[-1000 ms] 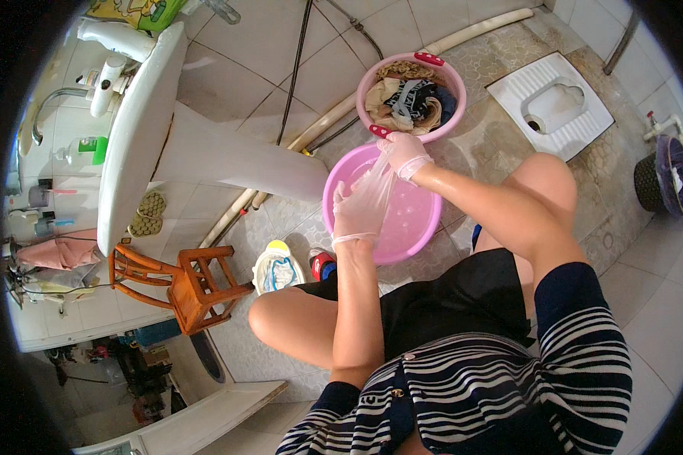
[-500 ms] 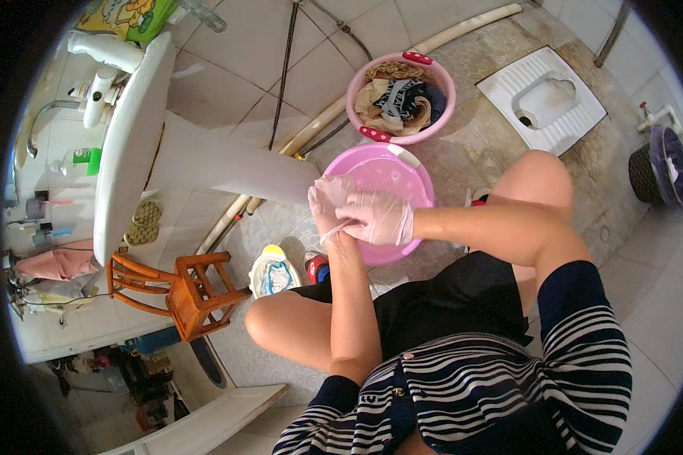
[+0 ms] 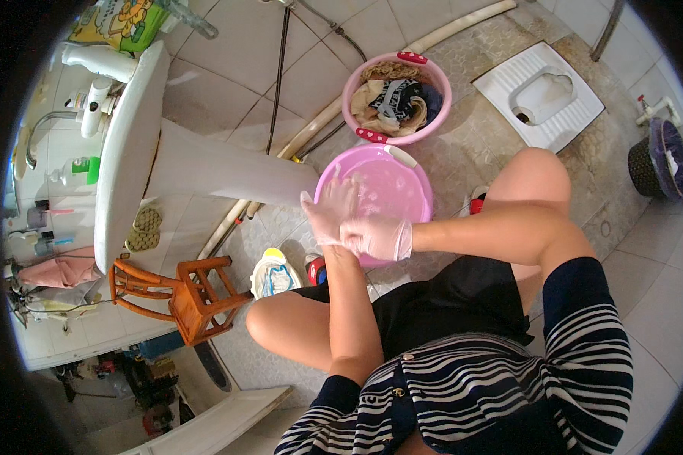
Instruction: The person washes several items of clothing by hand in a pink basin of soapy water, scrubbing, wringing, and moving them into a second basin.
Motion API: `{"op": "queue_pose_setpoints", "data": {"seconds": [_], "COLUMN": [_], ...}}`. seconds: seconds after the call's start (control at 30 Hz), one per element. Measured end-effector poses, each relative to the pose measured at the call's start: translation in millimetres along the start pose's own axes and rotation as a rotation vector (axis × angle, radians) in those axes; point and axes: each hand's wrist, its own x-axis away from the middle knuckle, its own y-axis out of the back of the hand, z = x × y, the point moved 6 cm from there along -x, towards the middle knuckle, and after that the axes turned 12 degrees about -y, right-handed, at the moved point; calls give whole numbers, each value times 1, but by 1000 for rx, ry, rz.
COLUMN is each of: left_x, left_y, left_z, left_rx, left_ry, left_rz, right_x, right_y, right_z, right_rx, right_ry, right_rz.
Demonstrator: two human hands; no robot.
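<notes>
Both of my hands wear thin, see-through whitish gloves. My left hand (image 3: 331, 214) is held up with its fingers stretched, over the near left rim of a pink basin (image 3: 429, 199). At its wrist, the fingers of my right hand (image 3: 378, 237) are closed on the cuff of the left glove (image 3: 344, 238). The basin below seems to hold some water. Just beyond it stands a second pink basin with red spotted handles (image 3: 372, 136), filled with clothes (image 3: 399, 102).
A white sink (image 3: 118, 178) on a pedestal is at the left. A wooden chair (image 3: 205, 292) and a white-yellow tub (image 3: 276, 274) stand near my left knee. Far right are a squat toilet (image 3: 542, 98) and a dark bin (image 3: 651, 165). A pipe (image 3: 463, 24) runs along the wall.
My left fingers have straightened and spread. My right hand has shifted slightly down to the left glove's cuff at the wrist.
</notes>
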Motion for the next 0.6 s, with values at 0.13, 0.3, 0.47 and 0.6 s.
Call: {"op": "queue_pose_setpoints", "data": {"seconds": [0.13,0.3,0.47,0.6], "left_x": [-2,-9,-18,-9], "left_y": [-23,-45,-24,-19], "left_z": [-7,-1,-6,16], "left_rx": [272,78,-1739,-2459], "left_ry": [-193,-208,-412,-323], "left_rz": [-4,158,257,465], "right_x": [16,14,8,4], "right_y": [-13,-7,19,28], "right_z": [16,11,-12,-16], "right_rx": [55,93,491,343], "right_ry": [56,65,-14,70], "right_rz": [281,483,200,-232]}}
